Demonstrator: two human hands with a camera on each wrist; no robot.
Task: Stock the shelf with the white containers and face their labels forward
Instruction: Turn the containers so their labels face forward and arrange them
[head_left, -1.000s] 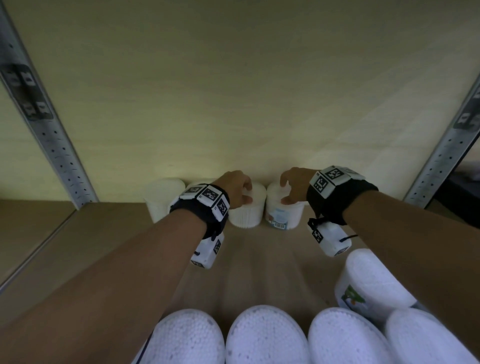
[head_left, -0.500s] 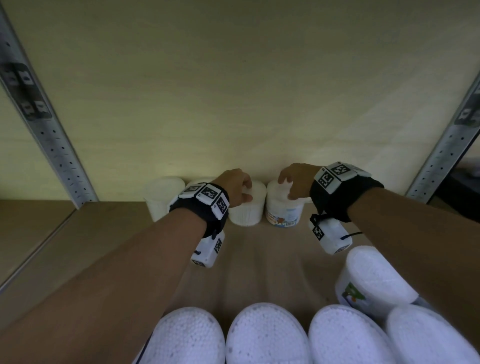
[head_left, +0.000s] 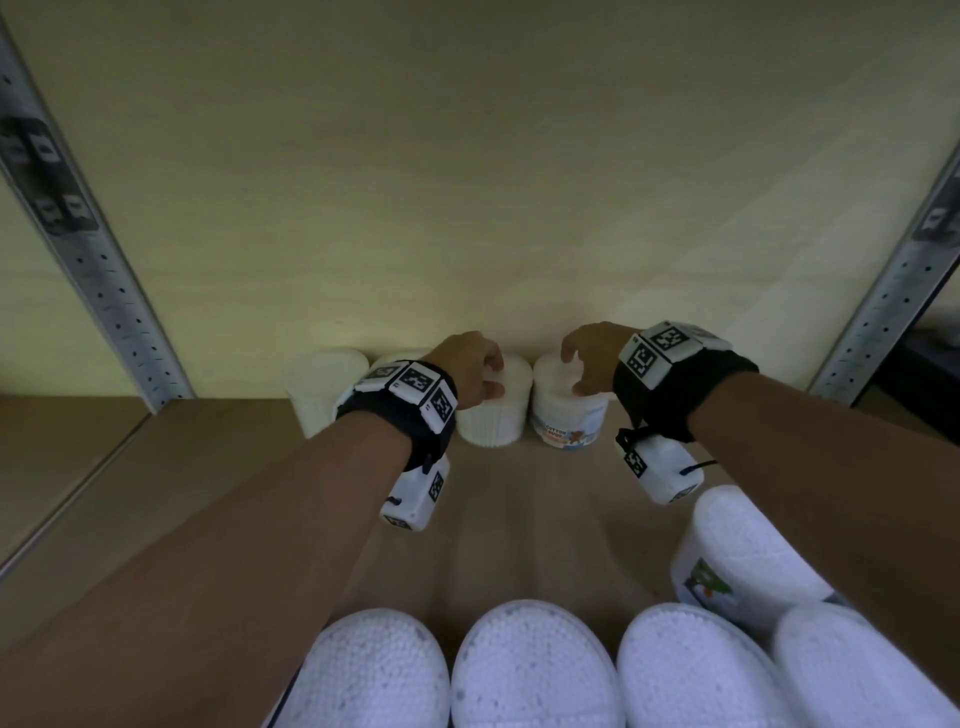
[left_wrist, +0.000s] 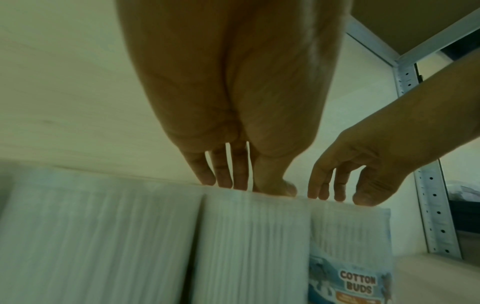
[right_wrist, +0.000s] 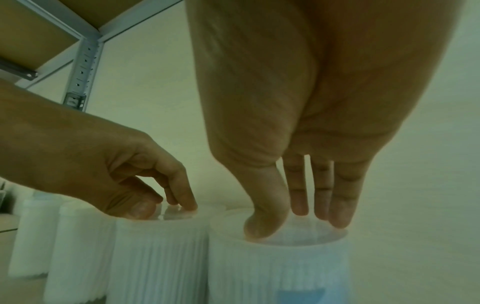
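white containers (head_left: 570, 408) at shelf back, both hands' fingers (right_wrist: 298, 197) on lids

The containers (head_left: 491, 415) look like clear, glossy plastic packed with white cotton buds — one bears a printed paper label (head_left: 569, 434) — on a matt wood-grain shelf (head_left: 156, 467) between dull perforated metal uprights (head_left: 104, 291).

A pale wood-grain back panel (head_left: 467, 182) is filling the space behind the shelving. Two perforated grey metal uprights are flanking it, a left upright (head_left: 98, 291) and a right upright (head_left: 883, 301), both leaning outward in the wide-angle head view. A brown upper shelf board (right_wrist: 39, 30) is showing overhead.
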